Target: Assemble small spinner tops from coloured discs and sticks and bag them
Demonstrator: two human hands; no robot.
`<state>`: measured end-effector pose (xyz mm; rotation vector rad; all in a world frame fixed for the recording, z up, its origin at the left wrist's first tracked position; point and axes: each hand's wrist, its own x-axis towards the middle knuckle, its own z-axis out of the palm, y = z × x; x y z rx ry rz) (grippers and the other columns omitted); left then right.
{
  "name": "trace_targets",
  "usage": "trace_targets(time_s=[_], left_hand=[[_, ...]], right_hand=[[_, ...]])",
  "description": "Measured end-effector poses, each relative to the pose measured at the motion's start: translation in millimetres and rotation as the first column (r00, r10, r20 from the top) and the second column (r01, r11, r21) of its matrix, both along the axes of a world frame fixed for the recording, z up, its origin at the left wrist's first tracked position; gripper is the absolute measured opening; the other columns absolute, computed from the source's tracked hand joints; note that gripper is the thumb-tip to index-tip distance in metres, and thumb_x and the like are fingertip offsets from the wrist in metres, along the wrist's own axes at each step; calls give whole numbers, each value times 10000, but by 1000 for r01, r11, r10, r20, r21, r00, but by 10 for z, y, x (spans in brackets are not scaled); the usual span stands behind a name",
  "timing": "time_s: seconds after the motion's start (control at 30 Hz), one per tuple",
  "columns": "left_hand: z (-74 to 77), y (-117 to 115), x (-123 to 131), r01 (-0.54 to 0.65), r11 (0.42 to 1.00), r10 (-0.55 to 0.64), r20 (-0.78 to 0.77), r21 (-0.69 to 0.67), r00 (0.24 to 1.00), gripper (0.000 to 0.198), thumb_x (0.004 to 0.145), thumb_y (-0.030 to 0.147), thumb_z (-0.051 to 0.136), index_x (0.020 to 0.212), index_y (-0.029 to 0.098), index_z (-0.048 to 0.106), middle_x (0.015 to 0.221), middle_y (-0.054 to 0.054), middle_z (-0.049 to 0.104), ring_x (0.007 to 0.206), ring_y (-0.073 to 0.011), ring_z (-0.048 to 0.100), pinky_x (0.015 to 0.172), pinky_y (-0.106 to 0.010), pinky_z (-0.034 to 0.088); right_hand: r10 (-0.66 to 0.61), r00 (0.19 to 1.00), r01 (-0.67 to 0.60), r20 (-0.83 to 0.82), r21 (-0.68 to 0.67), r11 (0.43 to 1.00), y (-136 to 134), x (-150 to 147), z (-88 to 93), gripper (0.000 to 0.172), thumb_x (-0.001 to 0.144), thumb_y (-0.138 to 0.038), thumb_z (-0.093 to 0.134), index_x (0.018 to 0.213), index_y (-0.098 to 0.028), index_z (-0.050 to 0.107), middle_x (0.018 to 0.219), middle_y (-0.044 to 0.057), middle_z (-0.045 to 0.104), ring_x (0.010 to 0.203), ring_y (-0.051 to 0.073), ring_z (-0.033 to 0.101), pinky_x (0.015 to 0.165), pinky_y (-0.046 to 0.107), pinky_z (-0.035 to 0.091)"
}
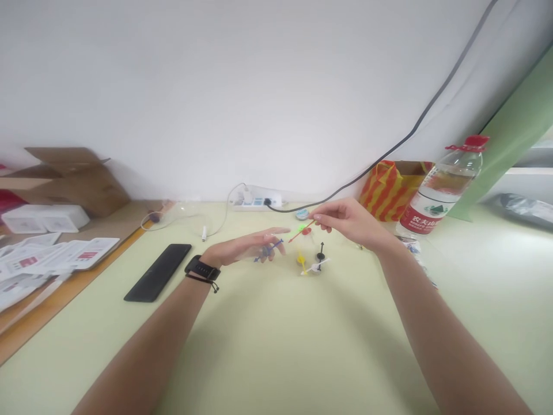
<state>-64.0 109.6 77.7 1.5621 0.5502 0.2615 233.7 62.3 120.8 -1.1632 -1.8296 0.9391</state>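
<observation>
My right hand (348, 222) pinches a thin red arrow (298, 234) by its end between thumb and fingertips, its head slanting down to the left. Opposite it, my left hand (244, 245) is held low with its fingers stretched out and smeared by motion. A blue arrow spinner (268, 251) shows at those fingers; whether they touch it I cannot tell. Close by on the table lie a yellow arrow spinner (301, 262), a black one (320, 255) and a white one (317, 268). Behind the red arrow is a bright green piece (301, 229), partly covered.
A black flat case (159, 272) lies at left, near cards (64, 253) and a cardboard box (82, 176). Along the wall are a power strip (257, 200) and grey cable (415, 129). At right stand a water bottle (444, 190) and a striped bag (384, 190).
</observation>
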Motion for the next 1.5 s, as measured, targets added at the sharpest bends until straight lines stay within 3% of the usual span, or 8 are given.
trace_targets(time_s=[0.33, 0.57, 0.8, 0.9, 1.0, 1.17, 1.37, 1.5], left_hand=[[-21, -14, 27, 47, 994, -35, 120, -98, 992, 600, 1030, 539, 411, 1592, 334, 371, 1314, -140, 575, 966, -238, 562, 836, -355, 414], [-5, 66, -100, -48, 970, 120, 299, -238, 947, 711, 967, 583, 467, 1584, 240, 384, 1272, -179, 595, 968, -264, 563, 814, -367, 444], [-2, 4, 35, -118, 909, 288, 400, -399, 870, 643, 982, 564, 426, 1519, 212, 462, 1230, -176, 621, 974, -282, 595, 834, -400, 472], [-3, -41, 139, -155, 873, 369, 418, -463, 830, 637, 988, 589, 398, 1492, 212, 492, 1211, -166, 633, 955, -278, 612, 833, -400, 478], [-3, -44, 160, -173, 862, 386, 395, -477, 834, 671, 967, 650, 408, 1482, 230, 494, 1224, -166, 642, 928, -279, 631, 825, -404, 479], [-65, 11, 73, -88, 907, 181, 194, -412, 964, 773, 941, 781, 327, 1515, 276, 438, 1257, -178, 652, 858, -270, 641, 738, -368, 448], [-98, 17, 36, -42, 928, 78, 83, -370, 994, 777, 953, 778, 302, 1544, 284, 413, 1255, -157, 655, 824, -230, 602, 717, -335, 400], [-87, 10, 25, -53, 937, 78, 61, -344, 995, 752, 968, 747, 351, 1551, 278, 424, 1265, -147, 651, 835, -215, 583, 737, -333, 386]], right_hand=[[129, 991, -127, -33, 46, 991, 74, -231, -172, 300, 932, -468, 658, 996, -186, 741, 945, 56, 734, 821, 184, 648, 708, 297, 530], [-120, 974, 91, 194, 151, 984, 234, -7, -341, 270, 992, -389, 543, 1009, -207, 741, 990, 57, 747, 837, 195, 654, 734, 309, 512], [312, 819, -328, 482, -52, 943, 353, -69, -799, 352, 787, -79, 635, 1061, -239, 789, 1122, 74, 691, 978, 220, 656, 819, 289, 523], [343, 789, -359, 509, -70, 931, 327, -201, -854, 301, 747, -85, 673, 972, -227, 813, 1028, 74, 657, 886, 212, 651, 727, 271, 505], [281, 820, -311, 498, -23, 950, 314, -252, -835, 248, 746, -83, 678, 909, -207, 817, 981, 75, 640, 809, 197, 628, 690, 276, 481], [154, 901, -210, 406, 98, 973, 368, -147, -731, 156, 886, -233, 648, 862, -169, 788, 932, 70, 644, 798, 184, 614, 746, 300, 479], [-176, 984, 179, -40, 130, 975, 340, 114, -455, 265, 871, -425, 701, 960, -178, 665, 744, 11, 646, 646, 161, 629, 648, 297, 514], [-155, 973, 169, -170, 70, 983, 216, 224, -233, 290, 872, -441, 719, 969, -173, 666, 787, 50, 704, 731, 181, 677, 755, 342, 561]])
